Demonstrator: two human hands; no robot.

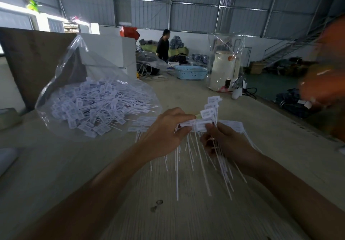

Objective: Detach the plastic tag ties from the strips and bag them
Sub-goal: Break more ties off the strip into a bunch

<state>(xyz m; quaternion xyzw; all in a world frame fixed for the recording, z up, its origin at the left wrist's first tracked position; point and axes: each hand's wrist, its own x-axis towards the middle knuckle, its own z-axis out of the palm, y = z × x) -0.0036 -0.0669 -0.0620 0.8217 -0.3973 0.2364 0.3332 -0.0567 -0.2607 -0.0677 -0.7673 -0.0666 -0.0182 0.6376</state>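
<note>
Behind our wooden table [186, 211] we see a warehouse wall. Our left hand [164, 133] and right hand [225, 142] both pinch a strip [196, 123] of ties [207, 112], its length running left-right, tails pointing toward us, some heads up. Left of the hands lies the bag [78, 83], full of ties. Beyond stand a basket [190, 72] and roll [223, 71].

left hand [166, 129] fingers pinching | right hand [226, 142] fingers curled
</note>
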